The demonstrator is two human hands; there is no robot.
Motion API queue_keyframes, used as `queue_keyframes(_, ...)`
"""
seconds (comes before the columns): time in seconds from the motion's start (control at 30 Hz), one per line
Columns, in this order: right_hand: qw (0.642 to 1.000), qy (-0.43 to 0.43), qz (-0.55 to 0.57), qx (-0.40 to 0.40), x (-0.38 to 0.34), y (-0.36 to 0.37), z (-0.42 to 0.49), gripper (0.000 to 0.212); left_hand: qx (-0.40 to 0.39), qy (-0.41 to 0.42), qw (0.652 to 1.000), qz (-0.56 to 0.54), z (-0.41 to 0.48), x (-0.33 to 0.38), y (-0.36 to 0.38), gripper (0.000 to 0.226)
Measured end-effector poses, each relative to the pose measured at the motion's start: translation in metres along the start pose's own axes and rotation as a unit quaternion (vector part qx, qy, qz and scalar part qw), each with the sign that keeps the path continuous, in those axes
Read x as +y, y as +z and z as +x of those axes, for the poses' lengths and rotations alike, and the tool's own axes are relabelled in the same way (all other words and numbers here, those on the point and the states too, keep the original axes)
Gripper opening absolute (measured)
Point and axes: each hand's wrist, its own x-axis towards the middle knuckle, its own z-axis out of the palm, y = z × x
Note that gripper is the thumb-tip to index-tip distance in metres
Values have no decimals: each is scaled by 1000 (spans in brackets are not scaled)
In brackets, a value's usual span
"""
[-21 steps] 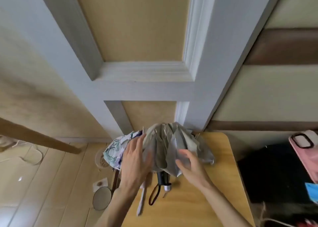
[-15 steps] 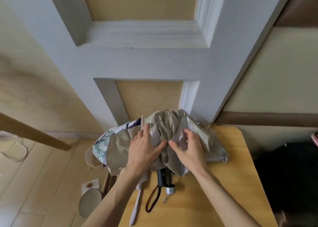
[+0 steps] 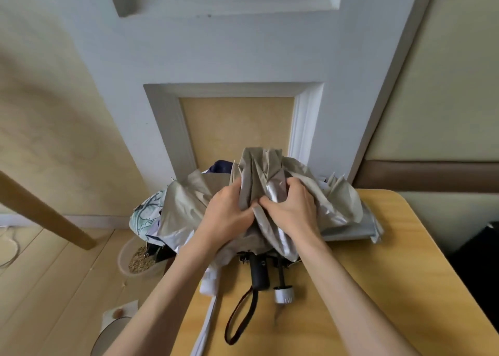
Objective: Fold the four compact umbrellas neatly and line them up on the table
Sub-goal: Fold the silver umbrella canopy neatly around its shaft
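on the floor at left, a pale bowl (image 3: 121, 256) holds brown pellets (image 3: 139, 260). a floral umbrella (image 3: 143, 215) overhangs the table (image 3: 378, 288) edge. the left hand (image 3: 226, 215) and right hand (image 3: 294, 210) both clutch the beige umbrella (image 3: 186, 210) canopy, bunched at the far edge; bare wood lies to the right.

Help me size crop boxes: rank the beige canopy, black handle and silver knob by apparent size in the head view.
1. beige canopy, by far
2. black handle
3. silver knob
The last two lie about equally near.
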Motion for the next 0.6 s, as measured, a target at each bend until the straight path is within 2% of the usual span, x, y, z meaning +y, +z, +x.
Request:
queue_keyframes(0.07, 996, -35, 84, -26, 8, 0, -10, 46, -20, 25, 999, -13, -6, -8, -1, 38)
queue_keyframes(0.13, 985, -68, 132, -84, 19, -6, -19, 50, -20, 25, 999, 18, -16, -14, -1, 64)
queue_keyframes(0.2, 972, -92, 161, -142, 26, -23, -28, 50, 39, 35, 996, 67, -33, -14, -1, 80)
queue_keyframes(0.23, 969, -110, 174, -134, 29, -34, -32, 48, 78, 48, 991, 94, -43, -12, -1, 83)
queue_keyframes(0.3, 975, -155, 162, 7, 36, -57, -38, 34, 127, 47, 979, 153, -59, -5, 6, 87)
queue_keyframes(0.33, 977, -163, 110, 87, 38, -65, -36, 30, 126, 30, 978, 166, -63, -1, 10, 90)
queue_keyframes(0.37, 977, -159, 41, 137, 38, -70, -35, 36, 115, 15, 981, 156, -66, 3, 14, 91)
queue_keyframes(0.4, 983, -133, -19, 129, 37, -72, -34, 52, 104, 7, 986, 134, -67, 6, 18, 90)
queue_keyframes(0.47, 998, -15, -56, -17, 30, -63, -34, 84, 90, 11, 992, 86, -65, 8, 23, 76)
queue_keyframes(0.5, 994, 28, -60, -83, 27, -56, -35, 91, 79, 11, 995, 66, -64, 8, 23, 63)
queue_keyframes(0.53, 990, 37, -67, -117, 25, -47, -34, 92, 70, 3, 996, 47, -64, 7, 23, 46)
queue_keyframes(0.6, 989, 28, -99, -105, 22, -30, -33, 83, 42, -28, 999, -9, -64, 6, 19, 14)
